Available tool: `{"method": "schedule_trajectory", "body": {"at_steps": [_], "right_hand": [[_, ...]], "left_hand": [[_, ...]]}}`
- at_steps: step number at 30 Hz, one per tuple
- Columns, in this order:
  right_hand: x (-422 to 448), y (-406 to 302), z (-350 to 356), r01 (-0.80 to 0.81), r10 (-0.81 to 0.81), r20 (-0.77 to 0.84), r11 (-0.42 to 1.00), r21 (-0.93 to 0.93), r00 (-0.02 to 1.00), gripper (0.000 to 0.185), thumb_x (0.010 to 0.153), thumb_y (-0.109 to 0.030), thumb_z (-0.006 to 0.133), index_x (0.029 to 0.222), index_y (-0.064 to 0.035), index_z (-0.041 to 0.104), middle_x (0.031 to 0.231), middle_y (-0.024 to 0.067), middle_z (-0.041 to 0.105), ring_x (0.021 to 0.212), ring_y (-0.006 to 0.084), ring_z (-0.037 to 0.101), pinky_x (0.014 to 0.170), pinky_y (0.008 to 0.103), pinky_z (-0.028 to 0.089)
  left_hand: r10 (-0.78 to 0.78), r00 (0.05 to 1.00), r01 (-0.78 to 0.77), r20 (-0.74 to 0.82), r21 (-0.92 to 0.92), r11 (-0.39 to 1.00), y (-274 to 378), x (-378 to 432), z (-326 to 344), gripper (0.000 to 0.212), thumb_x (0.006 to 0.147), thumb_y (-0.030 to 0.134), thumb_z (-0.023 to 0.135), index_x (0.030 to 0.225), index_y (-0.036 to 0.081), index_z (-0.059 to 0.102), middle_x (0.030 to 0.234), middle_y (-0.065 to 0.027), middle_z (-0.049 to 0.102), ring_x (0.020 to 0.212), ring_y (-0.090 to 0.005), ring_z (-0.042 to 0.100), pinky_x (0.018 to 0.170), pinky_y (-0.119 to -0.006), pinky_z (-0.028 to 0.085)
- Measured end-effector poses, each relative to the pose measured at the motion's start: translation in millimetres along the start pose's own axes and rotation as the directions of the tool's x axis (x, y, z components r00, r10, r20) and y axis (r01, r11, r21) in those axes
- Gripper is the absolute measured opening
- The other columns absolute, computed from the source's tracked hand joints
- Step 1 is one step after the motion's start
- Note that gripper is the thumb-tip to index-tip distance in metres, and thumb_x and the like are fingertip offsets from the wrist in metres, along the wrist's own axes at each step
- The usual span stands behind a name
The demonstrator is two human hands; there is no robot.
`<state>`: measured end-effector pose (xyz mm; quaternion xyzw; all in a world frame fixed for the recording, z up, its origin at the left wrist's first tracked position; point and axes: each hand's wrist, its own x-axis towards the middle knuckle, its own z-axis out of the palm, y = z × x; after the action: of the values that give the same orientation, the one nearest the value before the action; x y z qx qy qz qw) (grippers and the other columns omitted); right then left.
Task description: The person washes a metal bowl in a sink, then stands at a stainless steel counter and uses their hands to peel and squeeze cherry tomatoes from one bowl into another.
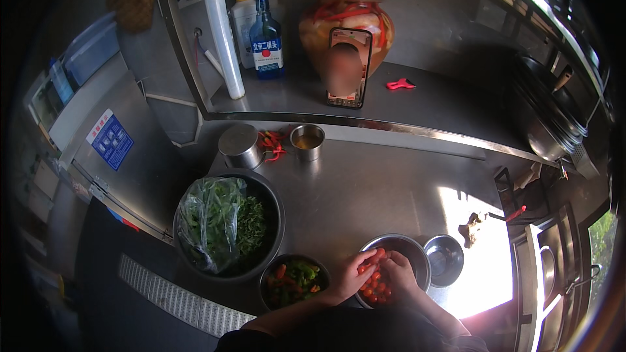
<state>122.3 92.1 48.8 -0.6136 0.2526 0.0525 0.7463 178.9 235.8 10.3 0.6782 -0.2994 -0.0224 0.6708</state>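
Both of my hands meet over a steel bowl (419,259) that holds several small red tomatoes (375,289). Between the fingers of my left hand (355,274) and my right hand (400,271) is a red piece (378,255), probably a tomato, gripped by both. Touching the bowl on its right is a smaller steel bowl (444,260). To the left of my hands stands a bowl of cut green and red peppers (295,281). Farther left, a large basin (279,225) holds leafy greens (252,225) and a clear plastic bag of greens (210,225).
At the back of the steel counter are a round metal container (239,145), red chillies (275,144) and a steel cup (307,142). The shelf above bears a phone (348,68), a pickle jar (386,24), a blue bottle (266,41) and a red peeler (401,84). Ginger-like root (471,230) lies right.
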Motion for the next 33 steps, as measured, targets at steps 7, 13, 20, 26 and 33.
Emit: {"method": "schedule_trajectory", "body": {"at_steps": [7, 13, 20, 26, 33], "right_hand": [[-6.4, -12.2, 7.8, -0.031, 0.033, -0.014, 0.994, 0.103, 0.999, 0.010, 0.091, -0.011, 0.050, 0.094, -0.0034, 0.056, 0.085, 0.0034, 0.060, 0.074, 0.0095, 0.058, 0.066, 0.0227, 0.047], [-8.7, -13.9, 11.7, 0.034, -0.033, -0.012, 0.998, 0.059, 0.999, 0.008, 0.091, -0.012, 0.052, 0.092, -0.0046, 0.055, 0.076, -0.0002, 0.056, 0.064, 0.0062, 0.053, 0.057, 0.0203, 0.043], [-5.3, -5.5, 9.5, 0.089, -0.093, -0.050, 0.993, -0.072, 0.994, 0.015, 0.090, -0.017, 0.054, 0.093, -0.0029, 0.057, 0.079, 0.0002, 0.056, 0.068, 0.0062, 0.052, 0.060, 0.0214, 0.043], [0.0, 1.7, 5.3, 0.091, -0.104, -0.075, 0.983, -0.158, 0.992, 0.015, 0.090, -0.016, 0.055, 0.096, -0.0024, 0.059, 0.081, -0.0003, 0.057, 0.070, 0.0061, 0.052, 0.063, 0.0209, 0.044], [6.3, 14.0, 0.6, 0.166, -0.184, -0.080, 0.968, -0.188, 0.980, 0.015, 0.089, -0.014, 0.054, 0.095, -0.0007, 0.058, 0.078, 0.0007, 0.058, 0.067, 0.0069, 0.053, 0.060, 0.0223, 0.044]], "left_hand": [[-0.030, 0.999, 0.029, 0.028, 0.024, 0.999, 6.8, 2.0, -1.0, 0.035, 0.079, 0.004, 0.068, 0.112, 0.002, 0.058, 0.100, -0.0131, 0.066, 0.091, -0.0223, 0.065, 0.079, -0.031, 0.051], [-0.110, 0.993, 0.112, 0.050, -0.032, 0.993, -3.3, -0.4, 0.3, 0.035, 0.080, 0.005, 0.068, 0.112, 0.002, 0.055, 0.100, -0.0122, 0.064, 0.092, -0.0199, 0.064, 0.081, -0.030, 0.050], [-0.185, 0.982, 0.187, 0.031, -0.235, 0.954, -21.9, -5.1, 8.3, 0.032, 0.081, 0.006, 0.067, 0.110, 0.001, 0.053, 0.101, -0.0092, 0.063, 0.093, -0.0157, 0.062, 0.082, -0.028, 0.050], [-0.146, 0.989, 0.144, -0.008, -0.141, 0.979, -30.3, -7.0, 8.1, 0.035, 0.078, 0.005, 0.069, 0.109, 0.002, 0.053, 0.099, -0.0116, 0.063, 0.090, -0.0199, 0.064, 0.081, -0.030, 0.050], [-0.059, 0.998, 0.059, -0.019, -0.014, 0.998, -9.8, -2.8, 4.2, 0.038, 0.075, 0.005, 0.069, 0.111, 0.003, 0.054, 0.099, -0.0129, 0.062, 0.089, -0.0242, 0.063, 0.079, -0.033, 0.050]]}}
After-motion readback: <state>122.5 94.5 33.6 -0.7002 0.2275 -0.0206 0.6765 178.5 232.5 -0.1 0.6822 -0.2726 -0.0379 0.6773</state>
